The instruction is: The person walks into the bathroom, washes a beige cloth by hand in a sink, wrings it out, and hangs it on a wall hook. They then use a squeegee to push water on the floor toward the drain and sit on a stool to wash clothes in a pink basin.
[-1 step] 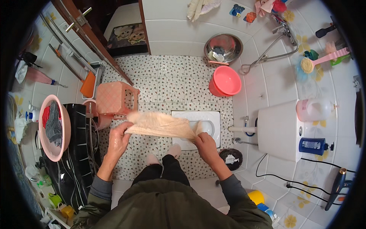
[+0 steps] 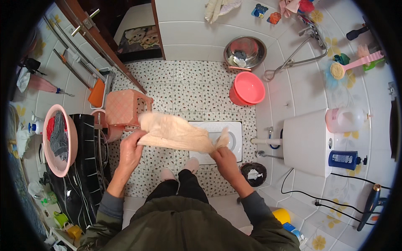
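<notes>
A beige cloth [image 2: 176,133], looking soft and a little fuzzy, hangs stretched in the air between my two hands. My left hand [image 2: 131,151] is closed on its left end, thumb along the edge. At the other end my right hand [image 2: 226,162] pinches it, and a small loose corner sticks up beyond the fingers. The near edge is pulled fairly straight, while the far part is billowed and blurred. Beneath the cloth's right end lies a white squat toilet [image 2: 237,142], partly covered from sight. What kind of cloth it is I cannot tell.
A pink plastic stool [image 2: 125,104] stands left of the cloth. Farther left, a pink basin [image 2: 72,146] holds dark and red clothes. Red buckets [image 2: 249,88] and a metal bowl [image 2: 260,47] sit at the far right. A bin [image 2: 258,183] stands near the toilet.
The far part of the cloth has swung up and away from me, and its right corner has flipped upward. Both hands keep their hold, nearly in place.
</notes>
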`<move>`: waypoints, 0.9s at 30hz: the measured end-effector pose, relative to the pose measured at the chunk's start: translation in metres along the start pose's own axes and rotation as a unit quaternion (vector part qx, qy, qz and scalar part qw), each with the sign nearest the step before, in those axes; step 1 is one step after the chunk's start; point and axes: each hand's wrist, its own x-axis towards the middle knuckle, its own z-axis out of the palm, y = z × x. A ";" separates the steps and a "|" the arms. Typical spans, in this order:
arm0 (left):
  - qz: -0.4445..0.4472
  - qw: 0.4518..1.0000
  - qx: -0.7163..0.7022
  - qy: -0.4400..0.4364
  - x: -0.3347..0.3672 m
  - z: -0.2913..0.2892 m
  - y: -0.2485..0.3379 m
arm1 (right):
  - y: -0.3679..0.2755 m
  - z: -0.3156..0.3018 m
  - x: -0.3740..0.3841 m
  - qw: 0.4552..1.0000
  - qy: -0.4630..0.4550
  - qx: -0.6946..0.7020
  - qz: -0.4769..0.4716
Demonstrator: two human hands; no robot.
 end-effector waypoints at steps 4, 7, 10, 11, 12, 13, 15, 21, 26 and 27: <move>0.044 0.968 0.200 -0.141 0.024 0.038 0.026 | 0.062 0.036 -0.019 0.993 -0.050 -0.108 -0.009; 0.039 0.981 0.157 -0.105 0.035 0.036 0.077 | 0.056 0.030 -0.004 0.988 0.032 0.073 0.132; 0.070 0.987 0.102 -0.099 0.056 0.045 0.101 | 0.062 0.045 -0.018 0.974 0.040 0.197 0.107; 0.074 0.986 0.094 -0.116 0.052 0.048 0.112 | 0.061 0.048 -0.018 0.922 -0.045 0.312 0.224; 0.078 0.984 0.086 -0.133 0.050 0.051 0.122 | 0.060 0.052 -0.018 0.837 -0.127 0.417 0.332; 0.076 0.985 0.086 -0.132 0.048 0.050 0.129 | 0.048 0.056 -0.019 0.849 -0.115 0.444 0.262; 0.034 0.992 -0.009 -0.124 0.050 0.055 0.137 | 0.016 0.057 -0.020 0.862 -0.083 0.472 0.164; 0.104 0.988 0.100 -0.063 0.094 0.045 0.145 | 0.036 0.032 -0.012 0.885 0.076 0.423 0.179; 0.309 0.914 0.257 0.062 0.107 0.034 0.173 | 0.065 -0.091 0.022 0.941 0.304 0.099 0.113; 0.324 0.909 0.250 0.082 0.116 0.043 0.166 | 0.076 -0.091 0.022 0.936 0.348 0.033 0.047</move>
